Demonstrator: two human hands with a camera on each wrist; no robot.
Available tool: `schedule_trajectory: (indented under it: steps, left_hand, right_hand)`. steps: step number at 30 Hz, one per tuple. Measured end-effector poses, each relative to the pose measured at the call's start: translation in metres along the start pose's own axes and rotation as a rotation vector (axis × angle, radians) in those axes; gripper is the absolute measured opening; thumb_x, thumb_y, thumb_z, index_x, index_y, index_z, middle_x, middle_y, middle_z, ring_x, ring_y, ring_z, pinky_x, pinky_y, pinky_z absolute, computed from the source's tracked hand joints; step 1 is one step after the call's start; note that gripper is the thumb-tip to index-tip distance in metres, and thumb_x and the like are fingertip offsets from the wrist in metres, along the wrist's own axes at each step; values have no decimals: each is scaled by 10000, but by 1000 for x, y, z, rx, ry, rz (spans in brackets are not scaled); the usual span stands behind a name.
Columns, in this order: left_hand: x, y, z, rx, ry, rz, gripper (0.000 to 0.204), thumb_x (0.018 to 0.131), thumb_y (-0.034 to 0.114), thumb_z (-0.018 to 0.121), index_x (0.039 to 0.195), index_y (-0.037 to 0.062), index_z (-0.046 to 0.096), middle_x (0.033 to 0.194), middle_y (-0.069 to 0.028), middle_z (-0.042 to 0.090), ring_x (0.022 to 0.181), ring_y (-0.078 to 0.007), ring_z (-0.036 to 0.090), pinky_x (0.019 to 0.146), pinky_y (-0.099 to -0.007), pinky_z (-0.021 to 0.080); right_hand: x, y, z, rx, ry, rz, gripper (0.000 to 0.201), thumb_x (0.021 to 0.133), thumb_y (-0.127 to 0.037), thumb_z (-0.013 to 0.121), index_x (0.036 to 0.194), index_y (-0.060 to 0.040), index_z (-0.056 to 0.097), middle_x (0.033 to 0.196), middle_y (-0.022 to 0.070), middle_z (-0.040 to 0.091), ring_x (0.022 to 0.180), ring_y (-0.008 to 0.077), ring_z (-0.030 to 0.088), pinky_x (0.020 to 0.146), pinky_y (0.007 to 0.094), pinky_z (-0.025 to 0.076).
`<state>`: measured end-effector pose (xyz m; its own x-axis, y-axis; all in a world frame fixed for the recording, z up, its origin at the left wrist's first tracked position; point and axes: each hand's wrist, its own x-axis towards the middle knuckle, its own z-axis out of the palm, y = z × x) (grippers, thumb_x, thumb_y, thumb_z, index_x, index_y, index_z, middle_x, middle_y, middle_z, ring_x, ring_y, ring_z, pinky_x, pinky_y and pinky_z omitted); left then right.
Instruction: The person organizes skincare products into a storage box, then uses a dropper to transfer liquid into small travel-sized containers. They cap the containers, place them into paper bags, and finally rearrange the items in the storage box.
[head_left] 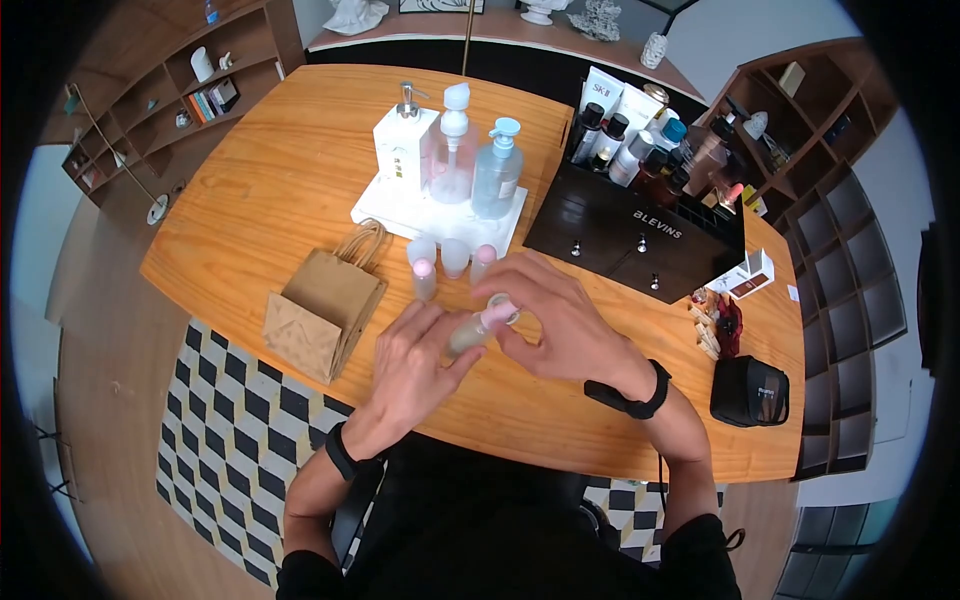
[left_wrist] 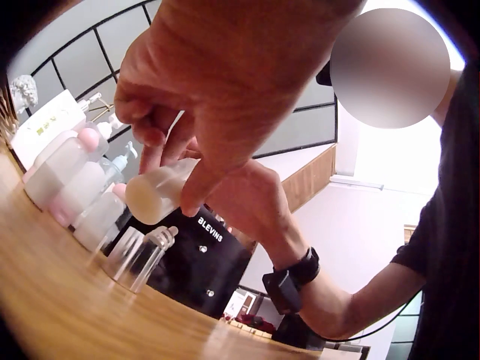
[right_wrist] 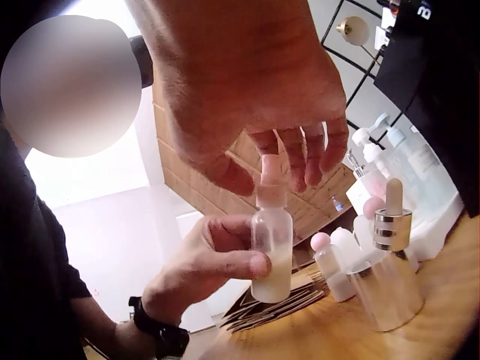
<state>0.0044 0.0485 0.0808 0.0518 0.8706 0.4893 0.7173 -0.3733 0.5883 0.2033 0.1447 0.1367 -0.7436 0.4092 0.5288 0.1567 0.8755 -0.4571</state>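
Observation:
My left hand (head_left: 415,350) grips a small frosted bottle (right_wrist: 271,262) with pale liquid in its lower part, thumb on one side and fingers round the other. A pink pump top (right_wrist: 271,180) sits on the bottle's neck. Above it, my right hand (head_left: 560,315) has its thumb and forefinger at the pink top, pinching it, while its other fingers hang down beside it. In the right wrist view, a clear bottle with a silver-collared dropper (right_wrist: 393,217) stands close by on the table. The left wrist view shows the held bottle's pale base (left_wrist: 144,201).
Small bottles with round pink caps (head_left: 424,280) and frosted bottles (head_left: 455,258) stand ahead of the hands. Behind them a white tray (head_left: 365,208) bears pump dispensers. Kraft paper bags (head_left: 325,300) stand left; a black cosmetics box (head_left: 600,240) and a black pouch (head_left: 748,392) are right.

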Motion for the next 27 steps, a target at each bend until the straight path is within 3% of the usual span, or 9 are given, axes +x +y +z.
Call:
schedule_trajectory:
  steps: [1,3,6,9,15,18,21,25,27]
  left_hand:
    - [0,1,0,-1,0,-2,389,744,115,929,1085,11,773,932,-118,716,861,-313,669,747,-408,559]
    - [0,4,0,26,12,37,388,746,120,927,1085,12,773,922,-114,708,852,-308,666,741,-408,556]
    - [1,5,0,37,8,22,392,749,135,927,1086,11,772,914,-112,700,837,-306,660,736,-409,555]
    - [1,-3,3,23,41,33,398,754,145,925,1099,16,774,912,-113,696,832,-305,661,732,-412,553]
    - [1,1,0,19,20,9,385,756,134,921,1095,26,774,906,-119,691,841,-320,667,738,-422,554]
    - [0,-4,1,21,30,2,380,759,133,920,1091,26,771,910,-117,692,847,-324,666,745,-421,555]
    - [0,-2,-2,23,23,0,389,759,133,920,1101,25,768,913,-117,692,854,-326,667,748,-423,554]
    - [0,-2,-1,27,6,2,392,761,126,916,1108,24,765,916,-119,692,860,-329,668,750,-426,555]
    - [-1,-5,-1,28,6,-4,390,768,126,912,1113,23,763,920,-120,692,861,-328,669,750,-427,555]
  right_hand:
    - [-1,0,-1,1,-2,1,292,934,-100,762,1198,-17,668,1090,178,691,1005,371,693,819,446,565]
    - [-3,-1,-2,-83,-340,450,297,936,-94,758,1214,-34,670,1139,166,670,1086,367,666,857,445,556]
    - [-7,-1,7,33,-79,232,302,933,-80,784,1217,-27,697,1061,145,689,953,303,687,810,394,550]
    - [-6,-2,9,237,59,181,265,965,-111,743,1220,-52,701,1029,163,687,939,326,717,791,427,570]
    - [-10,8,5,131,-116,334,305,937,-109,777,1226,-46,702,1032,151,707,946,312,726,787,397,575]
    - [-3,-6,5,253,22,239,283,924,-103,789,1187,-28,714,995,144,726,902,311,736,773,410,585]
    - [-2,-4,1,63,-44,289,302,917,-84,790,1202,-26,710,1014,142,734,934,314,740,806,415,593]
    - [-5,-1,7,206,-91,409,306,917,-78,794,1206,-25,709,996,135,731,938,311,741,814,419,592]
    - [-4,-2,10,188,53,180,306,927,-90,793,1213,-26,708,1026,148,722,926,305,739,784,412,590]
